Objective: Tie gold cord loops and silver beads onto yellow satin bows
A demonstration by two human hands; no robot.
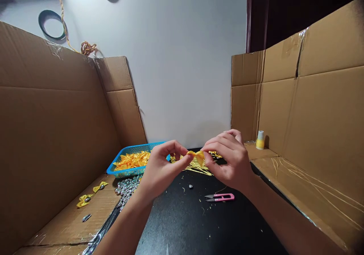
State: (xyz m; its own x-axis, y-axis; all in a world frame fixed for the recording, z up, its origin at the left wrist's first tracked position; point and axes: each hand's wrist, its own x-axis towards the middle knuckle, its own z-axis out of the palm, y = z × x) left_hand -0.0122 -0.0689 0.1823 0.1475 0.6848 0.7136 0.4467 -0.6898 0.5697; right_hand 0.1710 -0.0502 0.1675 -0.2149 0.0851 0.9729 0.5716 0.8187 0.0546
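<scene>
Both hands meet above a black table (184,224), pinching a small yellow ribbon bow (197,156) between them. My left hand (160,169) grips its left end with thumb and fingers closed. My right hand (229,158) pinches the right side, fingers curled over it. Just behind the hands lie loose yellow threads (196,168). A blue basket (133,150) of orange-yellow ribbon pieces stands to the left of my left hand.
Pink thread snips (220,197) lie on the table below my right hand. Silver beads (126,188) are heaped at the table's left edge. Finished yellow bows (91,194) rest on cardboard at left. A yellow thread spool (259,140) stands at right. Cardboard walls (313,107) enclose both sides.
</scene>
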